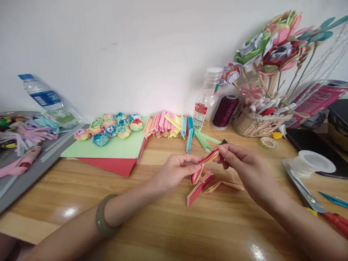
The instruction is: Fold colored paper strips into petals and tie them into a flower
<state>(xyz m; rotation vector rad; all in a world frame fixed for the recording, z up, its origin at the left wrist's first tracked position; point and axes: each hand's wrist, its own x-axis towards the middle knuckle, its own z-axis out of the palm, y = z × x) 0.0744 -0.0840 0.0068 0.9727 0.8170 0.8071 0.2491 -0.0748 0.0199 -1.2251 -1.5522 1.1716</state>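
Observation:
Between my two hands is a folded paper strip (pixel 208 156) in red, pink and yellow layers, raised above the wooden table. My left hand (pixel 185 168) pinches its middle and lower part, fingers pressed together. The fingertips of my right hand (pixel 231 156) close on its upper right end. Just below lie a red folded paper piece (pixel 196 194) and a yellow-edged folded paper piece (pixel 227 186), which is narrowed at its middle. A thin thread loops near my right hand; whether I hold it cannot be made out.
Paper flowers (pixel 110 130) sit on green sheets (pixel 108 150) at back left. Folded strips (pixel 165 125), a clear bottle (pixel 205 99), a dark thread spool (pixel 225 112) and a flower basket (pixel 258 123) line the wall. Scissors (pixel 310 197) and a white spool (pixel 310 163) lie at right.

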